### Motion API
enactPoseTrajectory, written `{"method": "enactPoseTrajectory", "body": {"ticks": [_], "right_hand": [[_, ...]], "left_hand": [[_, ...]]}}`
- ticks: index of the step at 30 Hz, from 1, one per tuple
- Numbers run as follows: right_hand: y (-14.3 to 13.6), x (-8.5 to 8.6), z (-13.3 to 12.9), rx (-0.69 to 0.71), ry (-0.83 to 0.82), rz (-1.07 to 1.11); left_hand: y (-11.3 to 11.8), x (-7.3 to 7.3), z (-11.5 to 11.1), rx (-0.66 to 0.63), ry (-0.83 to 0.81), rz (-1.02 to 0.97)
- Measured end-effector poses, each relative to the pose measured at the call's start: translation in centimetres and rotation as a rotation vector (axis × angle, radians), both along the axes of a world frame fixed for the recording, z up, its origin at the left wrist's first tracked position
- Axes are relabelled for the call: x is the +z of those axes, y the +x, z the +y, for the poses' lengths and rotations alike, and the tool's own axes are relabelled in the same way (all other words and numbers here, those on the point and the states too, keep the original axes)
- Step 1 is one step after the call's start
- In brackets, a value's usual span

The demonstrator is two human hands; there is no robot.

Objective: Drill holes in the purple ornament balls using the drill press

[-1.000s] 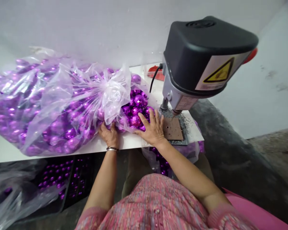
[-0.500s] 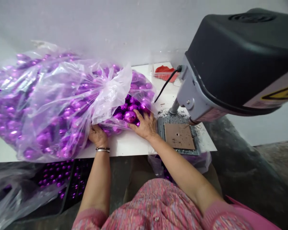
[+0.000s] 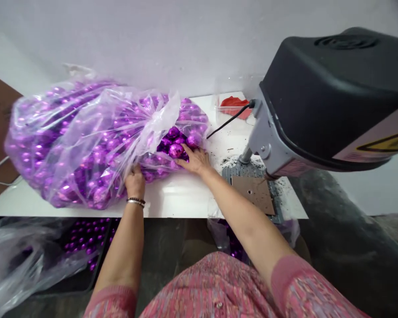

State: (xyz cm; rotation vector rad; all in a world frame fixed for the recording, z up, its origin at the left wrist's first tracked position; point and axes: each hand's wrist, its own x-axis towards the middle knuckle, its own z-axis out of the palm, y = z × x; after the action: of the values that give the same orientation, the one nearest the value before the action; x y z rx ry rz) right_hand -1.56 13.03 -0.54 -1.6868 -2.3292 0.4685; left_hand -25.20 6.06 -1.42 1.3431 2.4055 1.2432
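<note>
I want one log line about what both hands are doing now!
left hand: touching clear plastic | right hand: fingers spread at uncovered purple balls | drill press: right of balls

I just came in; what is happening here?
A person's left hand is at the front edge of a clear plastic bag of shiny purple balls, lying on a white table. The right hand is spread beside uncovered faceted balls. To the right stands a drill press, with a brown board on its base.
</note>
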Motion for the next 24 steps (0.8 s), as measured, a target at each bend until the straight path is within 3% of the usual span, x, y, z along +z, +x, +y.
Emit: {"method": "enactPoseTrajectory", "body": {"ticks": [1, 6, 12, 15, 17, 19, 21, 23, 24], "right_hand": [[0.4, -0.4, -0.9, 0.006, 0.012, 0.01], [2.6, -2.2, -6.1, 0.008, 0.062, 0.038], [5.0, -3.6, -9.3, 0.005, 0.17, 0.053], [5.4, -4.5, -9.3, 0.01, 0.236, 0.075], [5.4, -4.9, -8.8, 0.011, 0.277, 0.098], [5.5, -5.2, -8.3, 0.006, 0.315, 0.124], [5.7, -5.4, -8.0, -0.002, 0.347, 0.146], [5.9, -5.4, -7.9, -0.005, 0.366, 0.155], [6.0, -5.4, -7.9, -0.004, 0.371, 0.156]], "left_hand": [[0.3, 0.3, -1.1, -0.003, 0.015, -0.009], [1.3, 1.3, -6.4, -0.255, 0.019, -0.058], [1.6, 0.2, -10.5, -0.376, -0.045, -0.203], [2.3, -0.3, -11.2, -0.214, 0.031, -0.118], [3.6, -0.2, -11.1, -0.032, 0.154, 0.079], [5.7, 0.1, -10.6, 0.033, 0.287, 0.294], [8.4, 0.2, -9.9, -0.135, 0.337, 0.412], [11.0, 0.2, -9.1, -0.406, 0.238, 0.425], [12.1, 0.1, -8.6, -0.483, 0.156, 0.432]]}}
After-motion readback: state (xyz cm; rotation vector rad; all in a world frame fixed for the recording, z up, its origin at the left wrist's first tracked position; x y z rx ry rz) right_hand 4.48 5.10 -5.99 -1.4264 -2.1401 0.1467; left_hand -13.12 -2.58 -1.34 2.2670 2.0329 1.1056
